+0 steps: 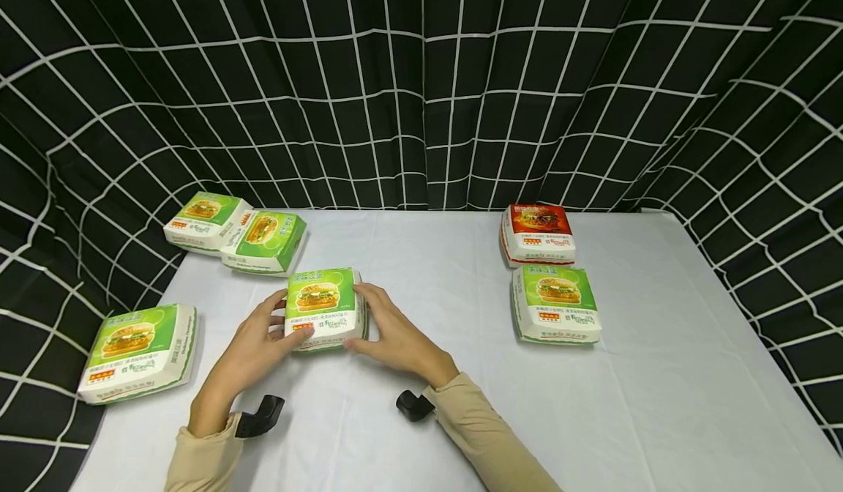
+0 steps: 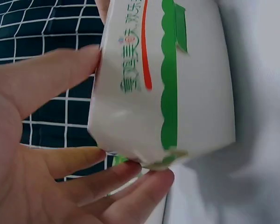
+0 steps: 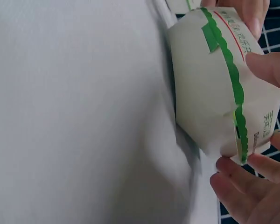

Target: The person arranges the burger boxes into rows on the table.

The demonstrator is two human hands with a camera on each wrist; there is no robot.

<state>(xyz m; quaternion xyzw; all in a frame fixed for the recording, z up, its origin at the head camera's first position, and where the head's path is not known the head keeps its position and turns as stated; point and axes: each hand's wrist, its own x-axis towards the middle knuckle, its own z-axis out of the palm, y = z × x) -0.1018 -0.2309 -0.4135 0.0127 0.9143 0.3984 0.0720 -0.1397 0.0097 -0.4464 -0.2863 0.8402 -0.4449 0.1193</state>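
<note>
A green-and-white hamburger box point(image 1: 323, 303), lid up with a burger picture on it, is between my two hands left of the table's middle. My left hand point(image 1: 253, 347) grips its left side, thumb at the front edge and fingers along the side. On the right side my right hand point(image 1: 403, 340) holds it, thumb at the near corner. The left wrist view shows the box's white wall point(image 2: 205, 93) with a scalloped green band, fingertips at its corner. In the right wrist view, fingers point(image 3: 240, 175) touch the box's corner near the seam.
Two green hamburger boxes point(image 1: 205, 217) point(image 1: 265, 239) stand together at the back left. Another green box point(image 1: 135, 349) is at the left edge. On the right, a red box point(image 1: 538, 232) stands behind a green one point(image 1: 556, 302). Black gridded curtain point(image 1: 421, 111) surrounds the white tabletop point(image 1: 658, 375).
</note>
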